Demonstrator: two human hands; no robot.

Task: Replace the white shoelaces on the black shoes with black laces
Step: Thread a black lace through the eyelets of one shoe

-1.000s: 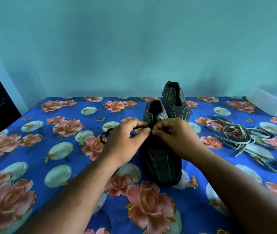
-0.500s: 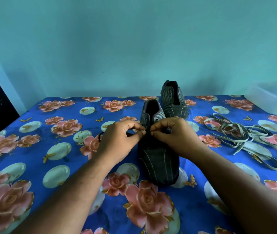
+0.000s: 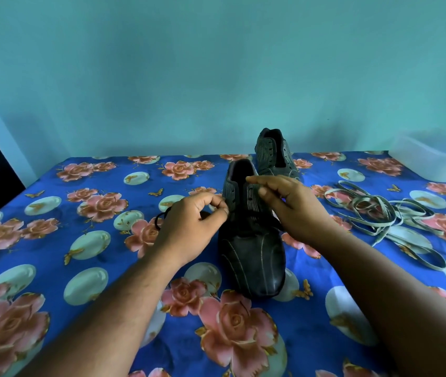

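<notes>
Where shoes [image 3: 251, 240] stand, floral tablecloth [image 3: 53, 240]

Soft dim teal-tinted light, faint shadows, wide-angle bending at edges, slight softness

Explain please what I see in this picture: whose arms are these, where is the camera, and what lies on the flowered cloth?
No machine here: a person wears a camera on the head, looking down at their own two hands. The left hand pinches something small at the side of the near black shoe, probably the black lace looping out beside it. The right hand hovers over the shoe's eyelets, fingers loosely curled; I cannot tell whether it holds anything. The second shoe stands behind, unlaced. The removed white laces lie heaped to the right, near a white plastic tub, all on the flowered cloth.
</notes>
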